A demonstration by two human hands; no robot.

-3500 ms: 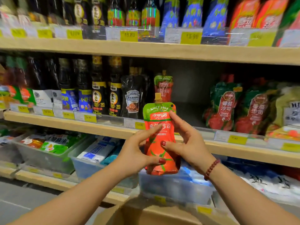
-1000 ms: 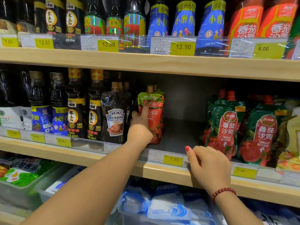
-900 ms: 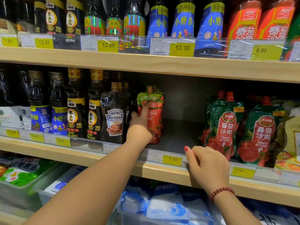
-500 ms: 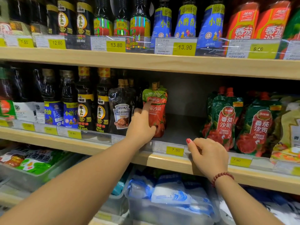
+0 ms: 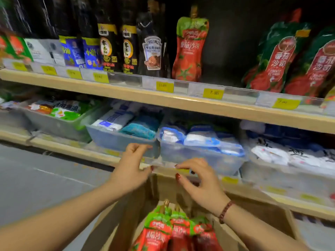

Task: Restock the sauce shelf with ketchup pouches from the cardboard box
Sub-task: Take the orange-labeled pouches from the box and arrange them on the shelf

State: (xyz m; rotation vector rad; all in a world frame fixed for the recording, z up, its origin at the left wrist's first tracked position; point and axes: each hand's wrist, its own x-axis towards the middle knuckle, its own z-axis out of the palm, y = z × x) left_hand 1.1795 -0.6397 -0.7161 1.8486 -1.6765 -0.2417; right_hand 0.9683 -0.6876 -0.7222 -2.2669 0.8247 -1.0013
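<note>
Wooden sauce shelf (image 5: pixel 181 103) is carrying one red-and-green spouted ketchup pouch (image 5: pixel 190 49) upright beside a black Heinz pouch (image 5: pixel 152 51); more such pouches (image 5: pixel 159 230) are sitting in the brown cardboard box (image 5: pixel 130 211) below. Left hand (image 5: pixel 130 169) and right hand (image 5: pixel 201 185), now off the shelf, are hovering over it, loosely curled, empty.
</note>
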